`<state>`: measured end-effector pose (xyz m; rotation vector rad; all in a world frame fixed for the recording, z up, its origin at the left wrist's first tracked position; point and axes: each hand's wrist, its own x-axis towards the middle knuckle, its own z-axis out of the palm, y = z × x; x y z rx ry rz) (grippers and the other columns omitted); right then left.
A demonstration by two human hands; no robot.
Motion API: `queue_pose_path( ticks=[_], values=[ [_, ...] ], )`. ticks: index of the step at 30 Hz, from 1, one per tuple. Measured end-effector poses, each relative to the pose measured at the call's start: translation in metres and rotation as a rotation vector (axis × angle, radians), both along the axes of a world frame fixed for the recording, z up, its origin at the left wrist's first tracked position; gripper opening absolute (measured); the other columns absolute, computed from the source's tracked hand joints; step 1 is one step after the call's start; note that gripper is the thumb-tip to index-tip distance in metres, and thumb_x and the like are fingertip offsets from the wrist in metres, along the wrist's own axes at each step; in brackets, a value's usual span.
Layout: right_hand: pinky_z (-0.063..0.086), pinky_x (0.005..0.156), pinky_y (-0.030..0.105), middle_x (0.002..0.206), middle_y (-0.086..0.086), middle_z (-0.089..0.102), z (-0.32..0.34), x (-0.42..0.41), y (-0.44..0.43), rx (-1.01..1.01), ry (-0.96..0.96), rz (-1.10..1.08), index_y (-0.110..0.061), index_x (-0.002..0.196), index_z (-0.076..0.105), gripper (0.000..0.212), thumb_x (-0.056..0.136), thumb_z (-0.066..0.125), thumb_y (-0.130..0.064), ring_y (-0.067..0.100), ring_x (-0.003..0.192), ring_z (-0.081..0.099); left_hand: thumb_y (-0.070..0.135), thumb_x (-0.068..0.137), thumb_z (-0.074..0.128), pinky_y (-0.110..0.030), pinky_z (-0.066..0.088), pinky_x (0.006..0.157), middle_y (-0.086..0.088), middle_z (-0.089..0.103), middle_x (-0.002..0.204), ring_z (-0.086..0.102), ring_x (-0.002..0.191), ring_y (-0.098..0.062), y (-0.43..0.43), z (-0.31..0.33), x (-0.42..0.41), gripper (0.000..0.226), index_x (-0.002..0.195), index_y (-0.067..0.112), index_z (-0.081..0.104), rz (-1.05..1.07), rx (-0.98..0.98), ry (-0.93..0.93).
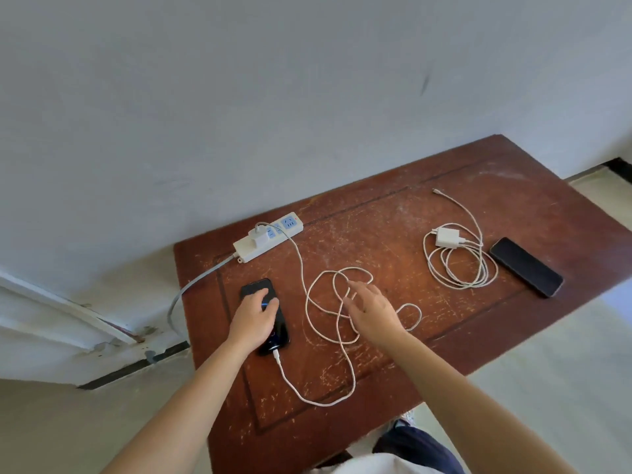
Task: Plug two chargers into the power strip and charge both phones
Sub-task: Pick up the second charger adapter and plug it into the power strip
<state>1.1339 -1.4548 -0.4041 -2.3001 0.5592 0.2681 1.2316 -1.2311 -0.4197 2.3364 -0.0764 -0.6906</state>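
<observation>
A person leans over a scratched brown desk (393, 234) set against a pale wall, both bare forearms reaching in from the bottom of the frame. The left hand (254, 314) lies palm down on a dark phone (270, 323) at centre left, its fingers (270, 304) spread loosely over the upper part of the screen and gripping nothing. A white cable (345, 336) is plugged into the phone's near end, loops in tangled curls across the middle of the desk and runs up to a white charger (259, 238) seated in the white power strip (268, 236) near the desk's far left edge. A small red light shows at the strip's upper right end, and its grey cord (195, 285) trails off the desk's left edge toward the floor. The right hand (371, 307) hovers open above the cable loops at centre frame, fingers extended and holding nothing; whether they touch the cable cannot be told. In the right part of the frame, a second white charger (448, 239) lies unplugged on the desk with its coiled cable (461, 265), the free connector end stretched toward the wall. Just beside the coil, further right, a second dark phone (526, 266) lies flat with nothing connected.
</observation>
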Motion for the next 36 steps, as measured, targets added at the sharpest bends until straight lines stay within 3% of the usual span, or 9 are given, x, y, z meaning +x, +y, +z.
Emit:
queue_pose_path(
  ticks=[5,11,16,21,26,28,32,36],
  values=[
    [0.028,0.118,0.048,0.165,0.008,0.021,0.02,-0.049,-0.095,-0.258,-0.049,-0.196,-0.024,0.156,0.031,0.059,0.102,0.043,-0.046,0.029,0.151,0.022,0.044,0.104,0.037,-0.048,0.027,0.119,-0.009,0.035,0.16,0.028,0.149,-0.027,-0.093,0.024,-0.002,0.055,0.151,0.015,0.037,-0.277,0.066,-0.231],
    [0.029,0.116,0.05,0.165,0.013,0.021,0.015,-0.079,-0.214,-0.3,0.013,-0.327,-0.02,0.154,0.032,0.059,0.1,0.05,-0.039,0.033,0.151,0.02,0.047,0.103,0.036,-0.05,0.022,0.121,-0.01,0.023,0.165,0.019,0.152,-0.028,-0.216,0.039,-0.031,0.058,0.154,0.019,0.033,-0.467,0.107,-0.37],
    [0.03,0.116,0.049,0.165,0.014,0.019,-0.004,-0.072,-0.287,-0.245,0.078,-0.191,-0.018,0.156,0.024,0.067,0.098,0.054,-0.033,0.035,0.149,0.023,0.05,0.103,0.032,-0.051,0.019,0.123,-0.011,0.011,0.168,0.01,0.154,-0.03,-0.292,0.01,-0.052,0.061,0.157,0.02,0.025,-0.604,0.373,-0.352],
    [0.032,0.114,0.051,0.164,0.016,0.017,-0.022,-0.028,-0.334,-0.254,0.063,0.008,-0.018,0.158,0.015,0.072,0.097,0.051,-0.027,0.039,0.147,0.025,0.046,0.105,0.028,-0.051,0.019,0.123,-0.007,0.004,0.169,0.005,0.155,-0.028,-0.33,-0.032,-0.071,0.06,0.159,0.022,0.018,-0.579,0.528,-0.106],
    [0.025,0.117,0.05,0.167,0.018,-0.007,-0.05,0.021,-0.351,-0.359,0.014,0.238,-0.026,0.16,0.001,0.071,0.102,0.042,-0.024,0.037,0.152,0.011,0.038,0.105,0.031,-0.047,0.022,0.123,-0.007,-0.005,0.169,-0.003,0.155,-0.027,-0.338,-0.053,-0.084,0.062,0.16,0.021,0.009,-0.574,0.616,-0.072],
    [0.025,0.118,0.05,0.167,0.017,0.001,-0.063,0.027,-0.35,-0.36,0.041,0.316,-0.026,0.159,0.012,0.062,0.104,0.041,-0.022,0.036,0.151,0.015,0.034,0.105,0.031,-0.047,0.02,0.123,-0.007,-0.008,0.169,-0.005,0.155,-0.027,-0.339,-0.054,-0.085,0.062,0.16,0.022,0.006,-0.58,0.635,-0.065],
    [0.042,0.105,0.046,0.144,0.01,0.045,-0.073,0.023,-0.346,-0.359,0.002,0.284,-0.025,0.147,0.039,0.055,0.096,0.057,-0.013,0.034,0.127,0.05,0.03,0.105,0.028,-0.046,0.017,0.123,-0.003,-0.011,0.169,-0.008,0.155,-0.023,-0.339,-0.05,-0.08,0.06,0.16,0.024,0.005,-0.579,0.618,0.0],
    [0.05,0.087,0.043,0.134,0.01,0.051,-0.058,0.015,-0.342,-0.316,-0.015,0.236,-0.018,0.137,0.047,0.046,0.094,0.055,-0.006,0.035,0.113,0.06,0.027,0.104,0.026,-0.046,0.019,0.122,0.001,-0.004,0.169,-0.003,0.155,-0.018,-0.34,-0.041,-0.07,0.056,0.159,0.025,0.014,-0.556,0.578,0.068]
  ],
)
